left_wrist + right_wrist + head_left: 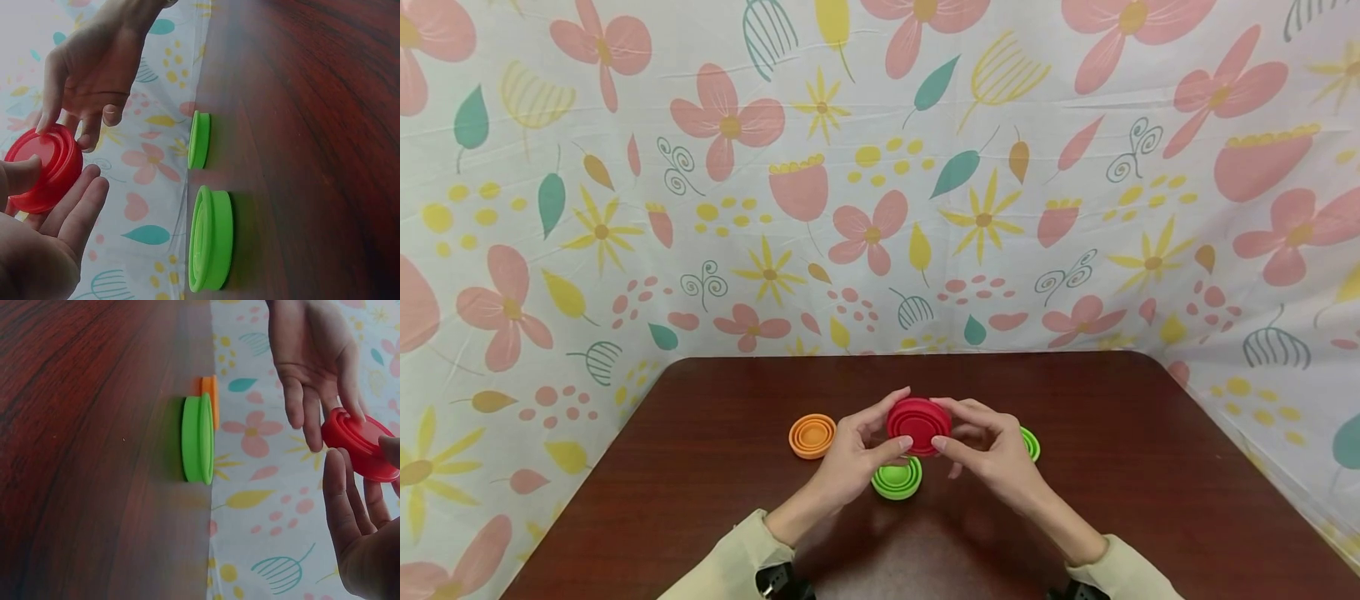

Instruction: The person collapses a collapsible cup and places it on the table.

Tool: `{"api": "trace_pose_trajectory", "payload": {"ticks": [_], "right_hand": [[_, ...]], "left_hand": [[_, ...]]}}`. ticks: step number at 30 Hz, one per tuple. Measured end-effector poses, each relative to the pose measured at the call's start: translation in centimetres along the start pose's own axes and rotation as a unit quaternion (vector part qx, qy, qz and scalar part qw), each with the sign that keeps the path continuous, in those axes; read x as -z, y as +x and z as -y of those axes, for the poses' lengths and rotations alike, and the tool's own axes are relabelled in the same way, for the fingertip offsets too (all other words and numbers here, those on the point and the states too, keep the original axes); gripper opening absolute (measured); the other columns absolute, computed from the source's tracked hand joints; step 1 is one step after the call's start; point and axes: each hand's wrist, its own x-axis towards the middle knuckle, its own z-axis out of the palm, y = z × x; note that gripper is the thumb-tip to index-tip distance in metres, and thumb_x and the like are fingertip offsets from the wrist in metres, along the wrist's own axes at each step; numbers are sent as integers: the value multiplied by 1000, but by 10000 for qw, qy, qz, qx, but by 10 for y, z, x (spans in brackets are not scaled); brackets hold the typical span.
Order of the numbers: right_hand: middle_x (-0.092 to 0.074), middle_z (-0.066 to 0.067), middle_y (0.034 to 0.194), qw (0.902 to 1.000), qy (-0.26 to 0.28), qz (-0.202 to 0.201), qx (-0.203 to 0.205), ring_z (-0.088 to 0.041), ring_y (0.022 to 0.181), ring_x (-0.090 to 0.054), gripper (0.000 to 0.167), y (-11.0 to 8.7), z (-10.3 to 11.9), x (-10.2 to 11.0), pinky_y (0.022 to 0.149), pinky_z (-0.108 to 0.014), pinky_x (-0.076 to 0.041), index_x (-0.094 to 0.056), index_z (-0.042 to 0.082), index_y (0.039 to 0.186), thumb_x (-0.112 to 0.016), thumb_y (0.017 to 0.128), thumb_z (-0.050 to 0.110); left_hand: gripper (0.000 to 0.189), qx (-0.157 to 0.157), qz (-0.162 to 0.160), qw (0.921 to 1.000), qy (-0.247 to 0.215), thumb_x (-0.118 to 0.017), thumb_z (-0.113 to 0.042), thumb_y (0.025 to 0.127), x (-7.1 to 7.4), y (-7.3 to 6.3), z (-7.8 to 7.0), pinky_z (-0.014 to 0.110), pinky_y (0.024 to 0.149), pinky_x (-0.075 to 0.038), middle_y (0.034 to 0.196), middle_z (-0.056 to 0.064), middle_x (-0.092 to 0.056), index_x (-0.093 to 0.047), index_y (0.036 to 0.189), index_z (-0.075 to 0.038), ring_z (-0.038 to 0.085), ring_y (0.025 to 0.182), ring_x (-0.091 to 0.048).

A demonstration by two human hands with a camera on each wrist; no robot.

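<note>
A red collapsible cup [919,425], folded flat into concentric rings, is held up above the table between both hands. My left hand [850,454] pinches its left side, thumb on the near face and fingers behind. The right hand [1000,450] pinches the opposite side in the same way. Below the red cup, a flattened green collapsible cup [897,479] rests on the table. A second green cup [1032,444] lies partly hidden behind the right hand. Just left of the left hand sits a flattened orange cup [808,451]. In the left wrist view the red cup [65,172] is tilted.
The dark brown wooden table [722,500] has rounded far corners. Behind it and along the sides hangs a white cloth [880,108] printed with flowers and leaves. A dark wrist device [778,581] sits at the left sleeve.
</note>
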Motion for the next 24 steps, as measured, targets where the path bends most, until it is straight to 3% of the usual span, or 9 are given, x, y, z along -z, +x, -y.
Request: {"api": "trace_pose_trajectory", "payload": {"ticks": [6, 11, 18, 24], "right_hand": [[-69, -19, 116, 9996, 24, -5, 271, -32, 84, -75, 46, 0, 0, 1, 50, -47, -62, -66, -7, 136, -72, 91, -14], [-70, -18, 115, 9993, -79, -76, 370, -29, 87, -75, 43, -1, 2, 0, 53, -44, -63, -69, -7, 132, -74, 90, -15], [-69, -19, 113, 9976, -337, -319, 523, -25, 83, -75, 39, -2, 1, -2, 59, -46, -64, -72, -6, 126, -75, 88, -16], [-68, -16, 112, 9950, -570, -408, 710, -32, 73, -72, 36, -3, -1, -3, 59, -42, -64, -76, -4, 120, -78, 86, -16]], "left_hand": [[63, -1, -78, 9999, -95, -71, -1, 100, 0, 1, 0, 63, 89, -56, 132, 17, -70, -52, 158, -17, 33, 109, -74], [61, -19, -97, 9998, -149, -71, -2, 100, 1, 1, -1, 63, 90, -56, 131, 18, -70, -53, 157, -16, 37, 104, -75], [62, 7, -228, 9987, 452, -77, -17, 99, -1, 0, -4, 36, 104, -55, 136, 2, -70, -55, 155, -28, 21, 124, -66], [62, -15, -297, 9992, 285, -78, -15, 98, -2, 1, -3, 35, 100, -57, 140, 6, -67, -55, 155, -21, 24, 122, -68]]}}
